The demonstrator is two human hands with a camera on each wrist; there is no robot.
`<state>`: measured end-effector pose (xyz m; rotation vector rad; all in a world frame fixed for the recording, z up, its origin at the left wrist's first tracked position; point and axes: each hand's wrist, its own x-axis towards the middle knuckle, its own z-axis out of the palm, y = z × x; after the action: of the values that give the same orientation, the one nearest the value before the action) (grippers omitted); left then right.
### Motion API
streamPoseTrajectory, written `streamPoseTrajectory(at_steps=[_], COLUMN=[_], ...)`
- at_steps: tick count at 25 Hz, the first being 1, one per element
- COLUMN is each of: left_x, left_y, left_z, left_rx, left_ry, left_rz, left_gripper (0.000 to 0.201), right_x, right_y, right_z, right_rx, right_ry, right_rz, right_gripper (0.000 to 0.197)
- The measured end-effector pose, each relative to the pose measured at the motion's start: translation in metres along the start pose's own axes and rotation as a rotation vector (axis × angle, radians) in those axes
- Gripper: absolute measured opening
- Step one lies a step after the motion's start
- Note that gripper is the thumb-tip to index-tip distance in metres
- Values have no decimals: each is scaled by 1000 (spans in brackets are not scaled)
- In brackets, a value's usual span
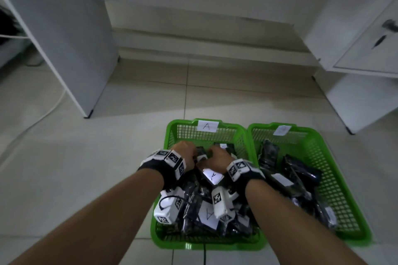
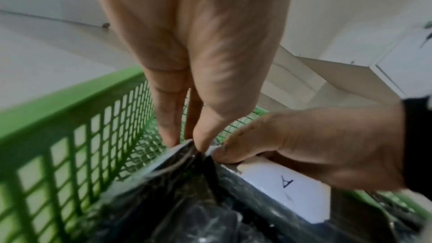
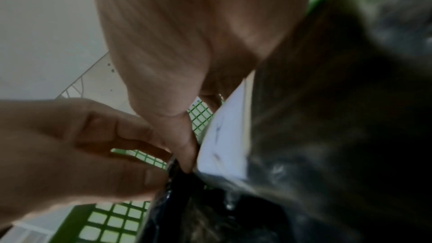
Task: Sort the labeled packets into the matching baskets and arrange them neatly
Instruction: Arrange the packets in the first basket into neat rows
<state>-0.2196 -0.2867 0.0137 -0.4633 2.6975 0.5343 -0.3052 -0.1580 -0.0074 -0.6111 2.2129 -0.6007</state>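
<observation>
Basket A (image 1: 172, 129) is green mesh with a paper "A" tag (image 1: 207, 126) on its far wall and holds several black packets. Both hands are inside it, close together. My left hand (image 1: 195, 155) pinches the top edge of an upright black packet (image 2: 177, 178) between thumb and fingertips (image 2: 170, 136). Beside it, my right hand (image 1: 210, 154) grips the top of the neighbouring packet by its white "A" label (image 2: 287, 182). In the right wrist view that label (image 3: 222, 145) lies against my right thumb. Another "A" packet (image 1: 207, 214) lies lower in the basket.
A second green basket (image 1: 336, 170) with its own paper tag (image 1: 282, 130) touches basket A on the right and holds several black packets (image 1: 299, 170). Both stand on a tiled floor. White cabinets (image 1: 71, 45) rise at left and right, and a white cable (image 1: 43, 114) runs at left.
</observation>
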Motion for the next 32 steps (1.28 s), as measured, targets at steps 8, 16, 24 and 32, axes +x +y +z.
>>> streamPoseTrajectory(at_steps=[8,16,24,32], left_x=[-9,-3,-6,-8], left_y=[-7,6,-11,-34], left_z=[-24,-35,-53,-50], left_rx=[-500,-521,-584,-257], left_ry=[24,186,178,500], left_rz=[-84,84,86,-75], left_gripper=[28,22,42,36], right_x=[-8,-22,-28,-7], right_y=[-3,4,-11,-19], right_z=[-45,-66,-72,-67], right_rx=[409,698,456,-241], right_ry=[-241,-119,184,514], right_rz=[-27,-61,-216,-337], right_gripper=[37,26,40,34])
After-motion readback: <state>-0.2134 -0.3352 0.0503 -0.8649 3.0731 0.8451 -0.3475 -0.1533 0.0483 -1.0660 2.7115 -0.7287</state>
